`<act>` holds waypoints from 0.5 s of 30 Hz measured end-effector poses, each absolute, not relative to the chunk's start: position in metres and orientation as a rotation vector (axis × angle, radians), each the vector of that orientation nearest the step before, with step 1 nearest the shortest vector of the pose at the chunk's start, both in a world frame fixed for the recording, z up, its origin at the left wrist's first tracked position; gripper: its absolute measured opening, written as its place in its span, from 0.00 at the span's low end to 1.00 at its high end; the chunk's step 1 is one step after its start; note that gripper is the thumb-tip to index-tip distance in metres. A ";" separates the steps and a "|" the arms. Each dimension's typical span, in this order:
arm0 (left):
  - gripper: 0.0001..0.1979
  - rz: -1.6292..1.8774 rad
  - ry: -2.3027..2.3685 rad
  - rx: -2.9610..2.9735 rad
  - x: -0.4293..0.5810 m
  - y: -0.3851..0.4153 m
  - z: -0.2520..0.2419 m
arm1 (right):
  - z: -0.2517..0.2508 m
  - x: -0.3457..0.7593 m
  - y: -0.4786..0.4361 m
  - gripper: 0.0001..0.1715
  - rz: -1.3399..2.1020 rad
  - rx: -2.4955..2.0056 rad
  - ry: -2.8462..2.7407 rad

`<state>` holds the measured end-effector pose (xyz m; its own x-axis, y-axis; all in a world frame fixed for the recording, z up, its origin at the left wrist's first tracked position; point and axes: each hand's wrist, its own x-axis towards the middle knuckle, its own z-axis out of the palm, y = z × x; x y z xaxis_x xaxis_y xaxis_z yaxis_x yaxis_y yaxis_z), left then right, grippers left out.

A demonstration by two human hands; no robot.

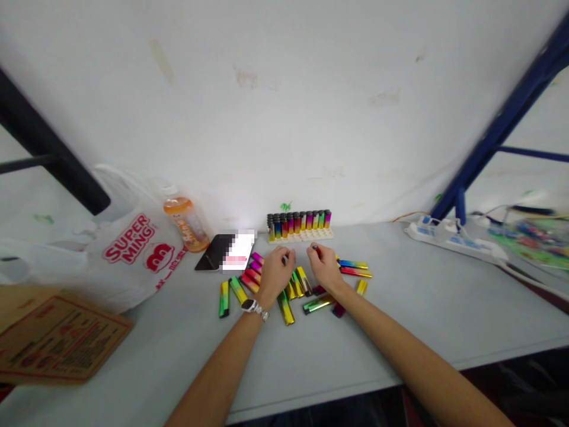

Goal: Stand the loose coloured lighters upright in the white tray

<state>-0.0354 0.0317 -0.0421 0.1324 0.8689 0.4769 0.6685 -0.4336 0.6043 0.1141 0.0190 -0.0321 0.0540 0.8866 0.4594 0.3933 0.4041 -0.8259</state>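
Several shiny multicoloured lighters, a green and yellow one point(224, 299) among them, lie loose on the grey table point(284, 367) around both hands. My left hand point(276, 271), with a watch point(252, 306) at the wrist, is closed over the pile, a small dark lighter end showing between thumb and fingers. Beside it, my right hand point(325, 267) is closed too, with the dark end of a lighter at its fingertips. Just beyond them, a cream holder point(306, 236) carries rows of upright lighters point(297, 223) with black tops; its front row shows bare holes.
A dark tablet point(216, 253) lies left of the lighters. Farther left are an orange drink bottle point(186, 222), a white plastic bag point(128, 261) and a cardboard box point(57, 335). On the right is a white power strip point(453, 240) with cables. A wall point(284, 118) rises behind.
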 end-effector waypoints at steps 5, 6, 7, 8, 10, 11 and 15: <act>0.17 1.191 1.515 2.153 -0.035 0.031 -0.041 | -0.035 0.116 0.020 0.21 0.556 -1.200 -1.563; 0.17 1.190 1.516 2.149 -0.035 0.031 -0.040 | -0.035 0.116 0.020 0.21 0.561 -1.199 -1.568; 0.17 1.188 1.516 2.144 -0.034 0.030 -0.039 | -0.035 0.115 0.020 0.21 0.572 -1.192 -1.573; 0.17 1.185 1.515 2.139 -0.034 0.030 -0.039 | -0.035 0.115 0.020 0.20 0.594 -1.177 -1.575; 0.17 1.180 1.513 2.126 -0.034 0.029 -0.037 | -0.037 0.115 0.021 0.16 0.662 -1.129 -1.569; 0.17 1.179 1.513 2.120 -0.033 0.029 -0.037 | -0.038 0.115 0.022 0.15 0.703 -1.099 -1.560; 0.16 1.175 1.520 2.116 -0.033 0.028 -0.037 | -0.039 0.117 0.027 0.14 0.817 -1.014 -1.556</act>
<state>-0.0328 0.0277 -0.0367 0.1145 0.8868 0.4477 0.6570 -0.4056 0.6355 0.1173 0.0265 -0.0392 -0.0821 0.9140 0.3973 0.1916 0.4057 -0.8937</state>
